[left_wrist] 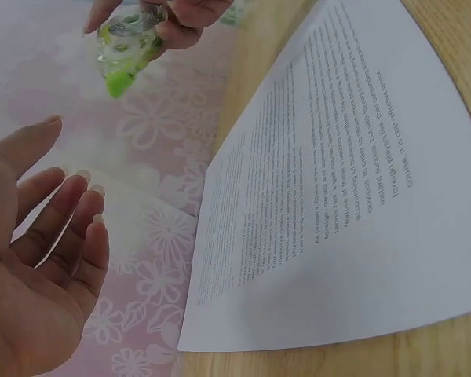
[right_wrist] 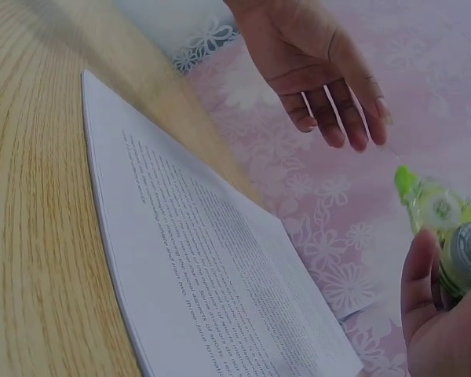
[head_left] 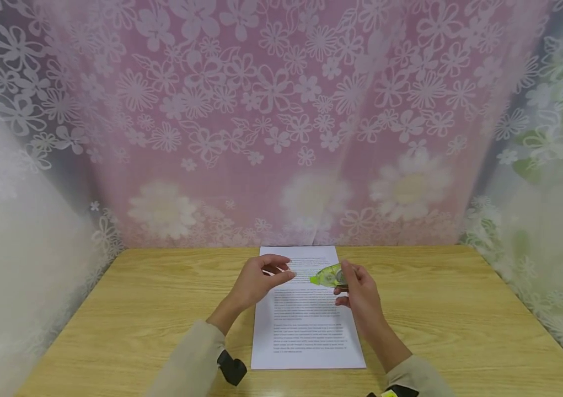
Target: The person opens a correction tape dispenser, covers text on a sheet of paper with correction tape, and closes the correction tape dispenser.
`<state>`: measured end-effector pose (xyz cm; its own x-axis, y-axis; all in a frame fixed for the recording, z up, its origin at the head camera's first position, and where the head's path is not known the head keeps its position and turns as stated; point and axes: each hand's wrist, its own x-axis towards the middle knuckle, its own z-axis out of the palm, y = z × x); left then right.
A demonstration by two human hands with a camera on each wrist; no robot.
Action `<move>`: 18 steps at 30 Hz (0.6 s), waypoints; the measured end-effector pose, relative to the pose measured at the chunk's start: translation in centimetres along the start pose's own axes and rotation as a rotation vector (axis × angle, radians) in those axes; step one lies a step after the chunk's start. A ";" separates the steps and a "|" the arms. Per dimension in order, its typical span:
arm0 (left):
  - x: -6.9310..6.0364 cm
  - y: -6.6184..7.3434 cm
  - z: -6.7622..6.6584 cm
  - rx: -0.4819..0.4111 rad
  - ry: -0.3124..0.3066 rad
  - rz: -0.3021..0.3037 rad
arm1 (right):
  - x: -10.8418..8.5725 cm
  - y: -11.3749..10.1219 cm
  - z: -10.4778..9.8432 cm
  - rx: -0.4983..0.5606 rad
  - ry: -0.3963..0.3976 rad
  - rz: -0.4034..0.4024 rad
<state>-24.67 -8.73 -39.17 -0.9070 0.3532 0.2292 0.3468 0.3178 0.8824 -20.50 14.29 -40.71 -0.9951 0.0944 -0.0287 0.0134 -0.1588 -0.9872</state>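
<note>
Right hand (head_left: pixel 363 294) pinched the dispenser (head_left: pixel 330 276), green tip (head_left: pixel 315 279) out; left hand (head_left: pixel 258 280) hovered just opposite, fingers loosely parted! Below both lay the paper (head_left: pixel 307 331).

Hands (head_left: pixel 259 281) hover over printed paper (head_left: pixel 306 333), the right (head_left: pixel 364 298) holding a green dispenser (head_left: pixel 328 277).

A see-through yellow-green correction tape dispenser (head_left: pixel 328 276), its bright green tip pointing toward the left hand (head_left: pixel 257 282), is held by the right hand (head_left: pixel 364 298) above a white, text-printed paper stack (head_left: pixel 306 336) lying on the table (head_left: pixel 460 314).
</note>
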 end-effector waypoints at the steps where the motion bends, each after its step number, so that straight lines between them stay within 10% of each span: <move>1: 0.1 0.1 0.0 0.013 -0.002 0.001 | 0.0 0.0 0.0 -0.030 0.016 -0.001; 18: 0.1 0.4 1.6 0.115 -0.091 0.104 | 0.0 0.3 0.6 -0.170 0.029 -0.020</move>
<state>-24.28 -7.19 -39.46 -0.8413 0.4659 0.2740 0.4674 0.3725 0.8018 -20.54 13.68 -40.92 -0.9921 0.1248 -0.0104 0.0120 0.0121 -0.9999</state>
